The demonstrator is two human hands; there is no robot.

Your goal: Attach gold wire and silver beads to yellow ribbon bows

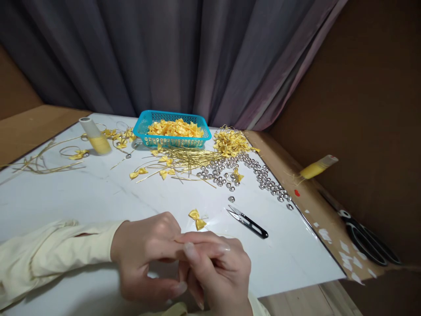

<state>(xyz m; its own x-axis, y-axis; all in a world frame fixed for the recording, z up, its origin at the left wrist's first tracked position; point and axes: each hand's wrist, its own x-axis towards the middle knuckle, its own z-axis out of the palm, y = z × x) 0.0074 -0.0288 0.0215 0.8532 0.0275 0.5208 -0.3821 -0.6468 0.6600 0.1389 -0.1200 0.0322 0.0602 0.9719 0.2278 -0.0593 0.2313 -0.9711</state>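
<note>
Your left hand (144,250) and right hand (223,272) meet over the near side of the surface (289,254), fingers pressed together, the left thumb standing apart below. The fingers cover the meeting point, so you cannot tell from this view whether either hand pinches anything. The yellow bow (197,220) sits just beyond your joined fingers, toward the far edge; any thread from it to them is too fine to follow.

To the right of the bow lie the snips (251,224), blades parted, between your right hand and the bells (271,184) scattered along the right edge. Gold cords (187,159) spread farther back, touching a pile (232,142) of bows and cords near the far-right corner. The basket (177,141) of bows stands at the far edge, a bottle (100,144) near the far-left corner. Past the right edge, scissors (371,243) lie on brown board (308,205).
</note>
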